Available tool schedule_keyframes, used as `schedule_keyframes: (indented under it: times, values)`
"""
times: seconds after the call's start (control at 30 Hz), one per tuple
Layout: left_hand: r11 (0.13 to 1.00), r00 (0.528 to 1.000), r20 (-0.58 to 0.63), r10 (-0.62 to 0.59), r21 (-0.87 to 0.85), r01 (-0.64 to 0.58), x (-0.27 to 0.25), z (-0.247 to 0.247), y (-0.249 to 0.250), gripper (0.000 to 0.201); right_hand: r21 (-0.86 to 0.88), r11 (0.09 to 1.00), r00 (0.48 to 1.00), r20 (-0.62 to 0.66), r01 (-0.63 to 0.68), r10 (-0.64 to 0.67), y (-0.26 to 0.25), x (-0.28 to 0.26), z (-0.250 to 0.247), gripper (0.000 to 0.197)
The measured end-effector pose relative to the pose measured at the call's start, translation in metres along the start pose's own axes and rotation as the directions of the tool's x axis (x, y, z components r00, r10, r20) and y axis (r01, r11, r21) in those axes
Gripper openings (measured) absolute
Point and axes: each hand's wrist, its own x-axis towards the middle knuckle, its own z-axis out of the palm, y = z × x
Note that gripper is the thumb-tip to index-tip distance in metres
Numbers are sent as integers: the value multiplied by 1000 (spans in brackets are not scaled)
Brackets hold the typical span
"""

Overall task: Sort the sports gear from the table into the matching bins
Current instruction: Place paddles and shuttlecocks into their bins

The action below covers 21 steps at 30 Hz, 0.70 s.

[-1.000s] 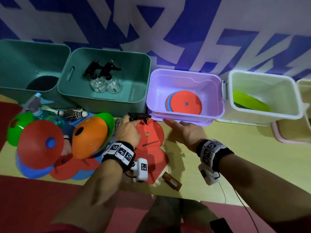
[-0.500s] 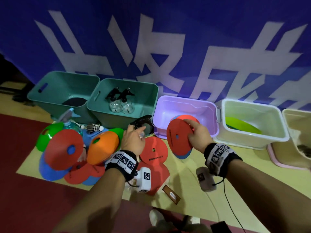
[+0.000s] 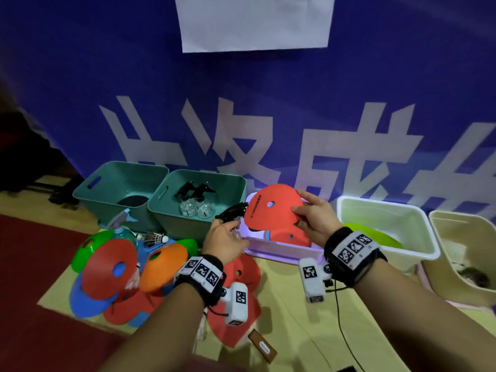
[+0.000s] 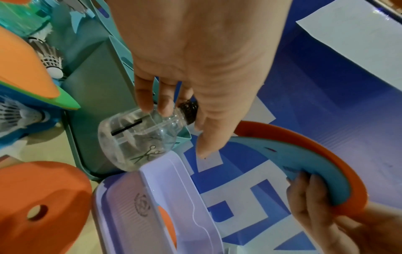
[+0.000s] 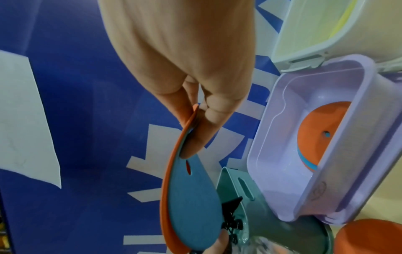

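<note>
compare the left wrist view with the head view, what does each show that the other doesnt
Only the left wrist view shows the scissors mark printed on the clear spray bottle and the blue disc stacked behind the red one in the right hand.

Only the head view shows the two bottles already in the teal bin, the white bin and the cones.

Both show the left hand holding the bottle beside the purple bin, and the red disc.

The yellow table (image 3: 290,326) carries a row of bins: two teal (image 3: 126,183), one lilac (image 3: 281,251), one white (image 3: 418,224). Red discs (image 3: 241,269) and stacked cones (image 3: 163,261) lie before them.
</note>
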Motion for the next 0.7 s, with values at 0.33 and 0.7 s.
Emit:
schedule_keyframes:
  times: [0.33,0.7]
  values:
    - [978,980,-165,-109,-193,77,-10,13,39,58,101,987,991,49,-128,124,-7,-7,-41,45]
    - [980,976,-216,-5,-196,-38,-5,4,69,56,-119,972,974,80,-201,212,13,5,-60,22]
